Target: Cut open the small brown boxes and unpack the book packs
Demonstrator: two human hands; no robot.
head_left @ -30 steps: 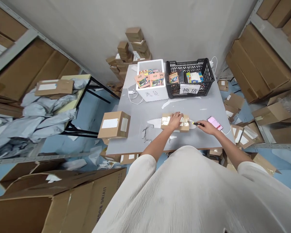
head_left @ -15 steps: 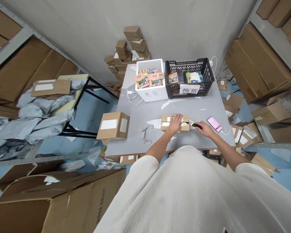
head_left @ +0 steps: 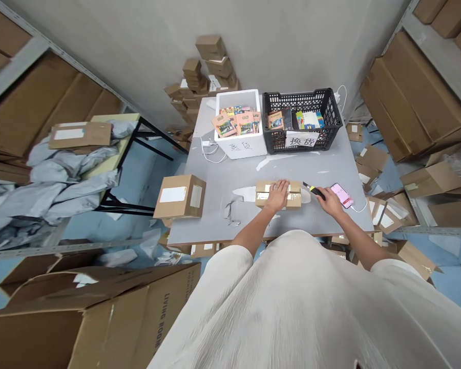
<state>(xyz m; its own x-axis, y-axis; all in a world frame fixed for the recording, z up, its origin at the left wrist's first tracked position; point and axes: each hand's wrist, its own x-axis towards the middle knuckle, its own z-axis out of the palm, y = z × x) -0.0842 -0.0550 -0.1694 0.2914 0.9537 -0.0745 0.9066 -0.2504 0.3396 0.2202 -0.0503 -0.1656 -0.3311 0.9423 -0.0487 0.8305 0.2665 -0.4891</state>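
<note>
A small cardboard box (head_left: pixel 262 197) with shiny tape lies near the table's front edge. My left hand (head_left: pixel 278 195) rests flat on its top, fingers stretched out. To the right of the box, my right hand (head_left: pixel 330 202) is closed around the handle of a black and yellow utility knife (head_left: pixel 314 190). The blade points up and left, apart from the box. Just beyond my right hand lies a phone (head_left: pixel 341 195) with a lit pink screen and a white cable.
On the grey table (head_left: pixel 211 225) stand a white foam box (head_left: pixel 244 148) of booklets, a black crate (head_left: pixel 325 138) with books, and a larger carton (head_left: pixel 172 197) at left. Grey parcels (head_left: pixel 54 200) fill a side table. An opened big carton (head_left: pixel 130 318) stands at lower left.
My right hand has drawn the utility knife away from the box, to the right. My left hand stays on the box.
</note>
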